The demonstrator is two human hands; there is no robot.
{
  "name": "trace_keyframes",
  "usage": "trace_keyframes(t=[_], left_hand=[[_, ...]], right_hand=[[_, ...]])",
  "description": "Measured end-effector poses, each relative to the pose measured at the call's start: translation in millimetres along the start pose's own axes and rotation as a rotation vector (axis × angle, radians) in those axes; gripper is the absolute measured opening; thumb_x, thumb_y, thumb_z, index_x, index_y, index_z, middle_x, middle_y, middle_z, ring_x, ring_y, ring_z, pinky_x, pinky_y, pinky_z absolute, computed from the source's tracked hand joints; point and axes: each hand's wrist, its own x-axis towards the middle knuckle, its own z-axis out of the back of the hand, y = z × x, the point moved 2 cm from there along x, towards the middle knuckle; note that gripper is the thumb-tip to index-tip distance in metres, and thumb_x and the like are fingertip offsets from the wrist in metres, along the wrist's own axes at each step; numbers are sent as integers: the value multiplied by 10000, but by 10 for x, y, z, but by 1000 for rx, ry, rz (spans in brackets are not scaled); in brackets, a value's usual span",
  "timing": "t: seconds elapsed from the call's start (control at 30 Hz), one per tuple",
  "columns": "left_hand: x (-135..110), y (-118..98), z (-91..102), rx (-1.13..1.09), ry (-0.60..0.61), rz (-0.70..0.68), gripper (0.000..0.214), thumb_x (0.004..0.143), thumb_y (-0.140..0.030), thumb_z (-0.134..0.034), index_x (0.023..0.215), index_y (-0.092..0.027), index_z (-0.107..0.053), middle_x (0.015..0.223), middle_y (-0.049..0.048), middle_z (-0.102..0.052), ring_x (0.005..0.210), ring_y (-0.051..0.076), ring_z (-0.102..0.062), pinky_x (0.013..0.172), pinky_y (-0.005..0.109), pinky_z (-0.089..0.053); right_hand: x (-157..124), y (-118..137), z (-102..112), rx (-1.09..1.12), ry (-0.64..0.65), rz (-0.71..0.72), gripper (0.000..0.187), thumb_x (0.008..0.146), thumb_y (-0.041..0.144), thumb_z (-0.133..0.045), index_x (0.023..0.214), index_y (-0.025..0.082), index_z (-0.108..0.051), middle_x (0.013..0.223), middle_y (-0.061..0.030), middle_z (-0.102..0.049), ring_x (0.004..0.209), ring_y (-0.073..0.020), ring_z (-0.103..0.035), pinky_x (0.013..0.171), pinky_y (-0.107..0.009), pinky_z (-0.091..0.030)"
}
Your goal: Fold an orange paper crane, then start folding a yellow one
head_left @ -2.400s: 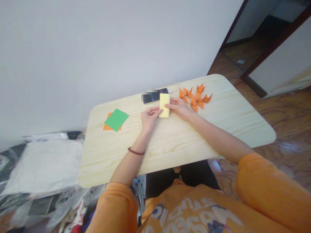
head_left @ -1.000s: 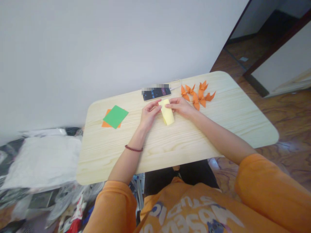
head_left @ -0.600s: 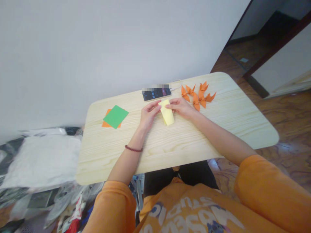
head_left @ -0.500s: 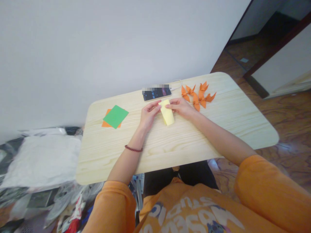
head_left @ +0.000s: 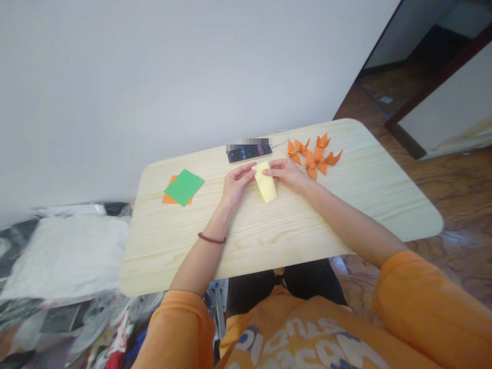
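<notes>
A pale yellow sheet of paper, bent over on itself, is held between both hands above the middle of the table. My left hand pinches its upper left corner between thumb and fingers. On the other side, my right hand grips the upper right edge, its thumb on the front face. The right hand's other fingers are partly hidden behind the paper. Several folded orange paper cranes lie just beyond my right hand. To the left, a green paper square rests on an orange paper sheet.
A phone with a lit screen and a white cable lies behind the hands. The pale wooden table has rounded corners and stands close to the wall. Bags and a white padded bundle are at the left.
Both hands keep their hold on the yellow paper. Its folded lower part has shifted slightly. The whole view has moved a little, so the table sits lower in the picture.
</notes>
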Motion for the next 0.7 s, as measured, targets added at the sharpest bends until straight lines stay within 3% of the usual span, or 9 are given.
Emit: trace_keyframes(t=[0.7], left_hand=[[17,26,13,-43,29,1,373,579,-329,-844,914,-197,-746,904,30,-737,881,169,-674,899,340,-519]], right_hand=[[2,19,-14,-9,-7,6,352,505,357,-857,712,122,-697,652,-14,-660,560,-81,-525,519,-219,-362]])
